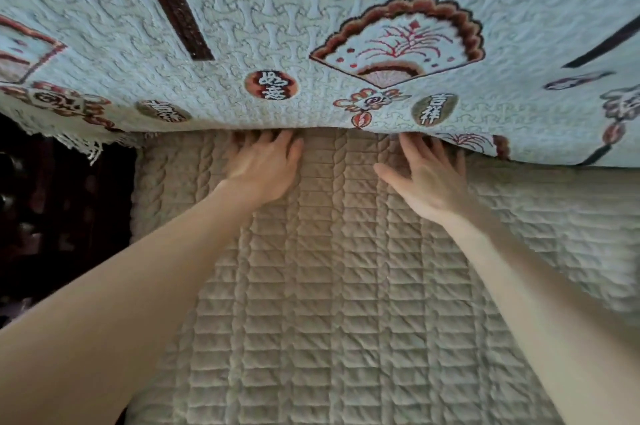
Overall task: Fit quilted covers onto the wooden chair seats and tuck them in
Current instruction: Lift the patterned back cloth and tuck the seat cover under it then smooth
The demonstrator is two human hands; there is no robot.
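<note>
A beige quilted cover (332,286) lies flat over the seat and fills the lower middle of the view. My left hand (266,168) rests palm down on its far edge, fingers spread, fingertips hidden under the hanging pale patterned throw (311,26). My right hand (426,175) lies flat on the cover a little to the right, fingers apart, its tips also at the throw's lower hem. Neither hand grips anything. The wooden seat itself is hidden beneath the cover.
The pale throw with fan and lantern motifs drapes over the backrest across the whole top. Its white fringe (86,144) hangs at the left. Dark carved wood (52,217) shows at the left edge. A lighter quilted section (561,224) continues to the right.
</note>
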